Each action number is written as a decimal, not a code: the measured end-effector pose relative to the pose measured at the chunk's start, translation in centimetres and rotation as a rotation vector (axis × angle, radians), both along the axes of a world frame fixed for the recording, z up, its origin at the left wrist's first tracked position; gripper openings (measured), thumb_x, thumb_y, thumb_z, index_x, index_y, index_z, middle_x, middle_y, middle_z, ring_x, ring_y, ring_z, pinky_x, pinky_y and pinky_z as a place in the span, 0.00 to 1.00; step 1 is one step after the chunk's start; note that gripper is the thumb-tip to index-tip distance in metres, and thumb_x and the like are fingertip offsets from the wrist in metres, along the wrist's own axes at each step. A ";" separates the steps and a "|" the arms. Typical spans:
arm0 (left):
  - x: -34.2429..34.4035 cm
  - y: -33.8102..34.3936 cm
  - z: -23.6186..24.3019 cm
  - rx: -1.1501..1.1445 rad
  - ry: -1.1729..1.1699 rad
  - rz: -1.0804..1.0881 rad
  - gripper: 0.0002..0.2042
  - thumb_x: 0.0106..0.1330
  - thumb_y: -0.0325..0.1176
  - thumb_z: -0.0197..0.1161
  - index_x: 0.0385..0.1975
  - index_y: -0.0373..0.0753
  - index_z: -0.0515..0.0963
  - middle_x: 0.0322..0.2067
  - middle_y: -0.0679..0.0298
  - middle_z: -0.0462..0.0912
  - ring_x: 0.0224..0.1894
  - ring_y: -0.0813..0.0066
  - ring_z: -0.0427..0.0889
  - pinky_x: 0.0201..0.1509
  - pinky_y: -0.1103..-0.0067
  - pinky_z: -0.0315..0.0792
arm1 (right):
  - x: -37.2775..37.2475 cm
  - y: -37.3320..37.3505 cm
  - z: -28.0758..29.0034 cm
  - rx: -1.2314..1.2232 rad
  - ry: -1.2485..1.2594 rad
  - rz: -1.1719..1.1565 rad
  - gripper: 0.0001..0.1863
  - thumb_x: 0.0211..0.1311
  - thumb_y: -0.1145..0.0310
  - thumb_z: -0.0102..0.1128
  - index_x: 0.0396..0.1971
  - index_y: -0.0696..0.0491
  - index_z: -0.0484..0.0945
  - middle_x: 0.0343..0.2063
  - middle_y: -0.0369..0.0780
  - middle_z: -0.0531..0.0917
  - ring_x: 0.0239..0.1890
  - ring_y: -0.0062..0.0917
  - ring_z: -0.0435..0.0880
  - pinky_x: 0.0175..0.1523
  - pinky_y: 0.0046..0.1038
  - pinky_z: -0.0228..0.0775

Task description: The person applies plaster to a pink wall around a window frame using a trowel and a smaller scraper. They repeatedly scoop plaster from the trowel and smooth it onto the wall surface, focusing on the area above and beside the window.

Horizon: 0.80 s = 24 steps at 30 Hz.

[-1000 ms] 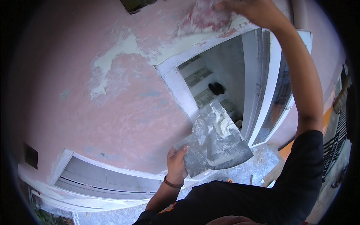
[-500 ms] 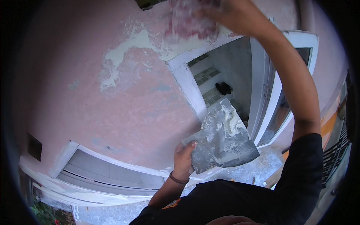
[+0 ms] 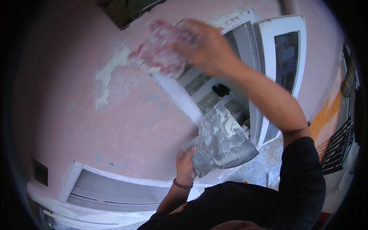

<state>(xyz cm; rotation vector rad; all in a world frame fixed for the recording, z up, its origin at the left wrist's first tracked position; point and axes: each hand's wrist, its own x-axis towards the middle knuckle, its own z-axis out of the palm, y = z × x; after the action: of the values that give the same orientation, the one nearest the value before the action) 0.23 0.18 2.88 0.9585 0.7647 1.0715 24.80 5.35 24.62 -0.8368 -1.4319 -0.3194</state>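
- Board [image 3: 222,147], grey, flat and flared toward its far edge, sits in the left hand [image 3: 186,163], gripped by its near corner with the thumb on top and the other fingers mostly hidden behind it.
- White paste [image 3: 230,125] is smeared over the board's face, thickest up and to the right of the left hand.
- The right hand [image 3: 209,48], raised above the left one and blurred, has its fingers bent around the edge of a flat red tool [image 3: 161,48] streaked with white; how tightly they close cannot be told.
- The red tool reaches leftward from the right hand, before the pink wall [image 3: 149,126] and across the corner of a white frame [image 3: 178,96]; whether it touches the wall is unclear.
- Left of the tool and the right hand, a pale patch [image 3: 109,78] spreads over the wall.
- Above the left hand, beyond the board, dark shoes [image 3: 220,90] rest within the frame.
- A bracelet [image 3: 183,184] circles the wrist just below the left hand.
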 end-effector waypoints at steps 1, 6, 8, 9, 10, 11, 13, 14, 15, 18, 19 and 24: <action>0.0 0.1 -0.1 -0.002 0.025 0.005 0.16 0.67 0.26 0.57 0.54 0.29 0.74 0.47 0.56 0.83 0.46 0.65 0.84 0.52 0.70 0.78 | -1.7 -0.2 -0.6 0.009 0.037 -0.005 0.15 0.61 0.64 0.70 0.42 0.58 0.81 0.33 0.43 0.87 0.38 0.28 0.87 0.45 0.32 0.79; 0.1 0.0 0.2 0.009 0.066 0.014 0.17 0.67 0.27 0.57 0.53 0.28 0.74 0.46 0.55 0.83 0.46 0.65 0.85 0.51 0.70 0.79 | -0.5 -0.7 -0.2 -0.138 0.168 0.001 0.17 0.59 0.63 0.68 0.41 0.60 0.79 0.32 0.51 0.84 0.38 0.46 0.84 0.44 0.40 0.77; 0.1 -0.2 0.4 -0.011 0.059 0.022 0.17 0.67 0.28 0.57 0.53 0.28 0.74 0.46 0.54 0.83 0.45 0.64 0.85 0.50 0.70 0.80 | 3.1 -0.3 0.1 -0.076 0.255 -0.097 0.18 0.58 0.62 0.67 0.43 0.59 0.79 0.33 0.55 0.84 0.39 0.54 0.83 0.45 0.44 0.76; 0.1 -0.4 0.7 -0.023 0.036 0.025 0.16 0.67 0.27 0.57 0.53 0.28 0.74 0.46 0.55 0.83 0.46 0.65 0.85 0.51 0.70 0.80 | 5.3 0.2 1.4 0.064 0.252 -0.161 0.18 0.59 0.61 0.67 0.43 0.58 0.80 0.33 0.55 0.84 0.38 0.53 0.84 0.45 0.44 0.77; 0.0 -0.4 0.7 -0.036 0.029 0.025 0.15 0.68 0.26 0.57 0.53 0.28 0.74 0.46 0.55 0.83 0.46 0.65 0.84 0.52 0.70 0.79 | 7.6 0.5 1.4 0.084 0.276 -0.268 0.16 0.60 0.63 0.68 0.42 0.59 0.80 0.31 0.49 0.85 0.34 0.39 0.83 0.42 0.37 0.76; -0.1 -0.5 0.9 -0.049 0.020 0.026 0.15 0.68 0.25 0.57 0.53 0.28 0.74 0.46 0.55 0.83 0.47 0.65 0.84 0.52 0.70 0.79 | 9.7 0.5 1.4 0.144 0.266 -0.380 0.14 0.61 0.65 0.69 0.40 0.60 0.81 0.30 0.43 0.86 0.30 0.24 0.83 0.39 0.30 0.76; -0.1 -0.6 1.0 -0.038 -0.004 -0.001 0.15 0.68 0.25 0.58 0.52 0.29 0.74 0.46 0.55 0.83 0.46 0.65 0.84 0.52 0.70 0.79 | 13.1 0.7 1.9 0.061 0.374 -0.392 0.18 0.62 0.62 0.69 0.42 0.61 0.81 0.31 0.43 0.87 0.31 0.25 0.83 0.39 0.29 0.76; -0.1 -0.6 1.0 0.000 -0.046 -0.043 0.14 0.68 0.25 0.58 0.52 0.29 0.74 0.45 0.56 0.83 0.46 0.65 0.84 0.52 0.70 0.80 | 14.7 0.2 2.0 0.133 0.350 -0.403 0.19 0.62 0.61 0.70 0.43 0.62 0.81 0.31 0.43 0.86 0.31 0.25 0.83 0.41 0.29 0.76; -0.1 -0.5 1.0 -0.032 -0.019 -0.015 0.14 0.67 0.25 0.58 0.52 0.29 0.75 0.45 0.56 0.83 0.46 0.65 0.84 0.52 0.70 0.79 | 16.0 -0.5 1.9 0.134 0.379 -0.428 0.20 0.62 0.60 0.70 0.43 0.63 0.80 0.32 0.43 0.86 0.32 0.25 0.82 0.42 0.28 0.76; 0.0 -0.1 1.1 -0.019 -0.037 -0.026 0.14 0.67 0.25 0.59 0.51 0.29 0.75 0.46 0.56 0.83 0.46 0.67 0.84 0.52 0.71 0.79 | 17.4 -3.9 -0.1 0.241 0.368 -0.534 0.22 0.63 0.59 0.69 0.45 0.63 0.80 0.34 0.43 0.85 0.37 0.24 0.83 0.44 0.28 0.75; 0.0 0.0 1.0 -0.011 -0.048 -0.029 0.14 0.67 0.25 0.59 0.51 0.29 0.75 0.46 0.57 0.83 0.46 0.67 0.84 0.52 0.71 0.78 | 17.1 -5.6 -1.3 0.146 0.403 -0.466 0.21 0.62 0.60 0.68 0.46 0.61 0.80 0.37 0.43 0.86 0.40 0.26 0.83 0.47 0.28 0.75; -0.1 0.6 0.4 0.050 0.040 0.035 0.15 0.67 0.26 0.61 0.52 0.30 0.76 0.45 0.61 0.82 0.45 0.72 0.81 0.52 0.75 0.75 | 12.3 -14.7 -10.0 -0.069 0.158 -0.295 0.13 0.60 0.77 0.64 0.45 0.60 0.80 0.40 0.43 0.86 0.42 0.28 0.84 0.50 0.29 0.76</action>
<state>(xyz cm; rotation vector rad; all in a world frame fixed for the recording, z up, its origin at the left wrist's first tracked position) 0.11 0.79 3.26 1.0144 0.7932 1.1093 37.08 -9.40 14.64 -1.1087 -1.1782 -0.4191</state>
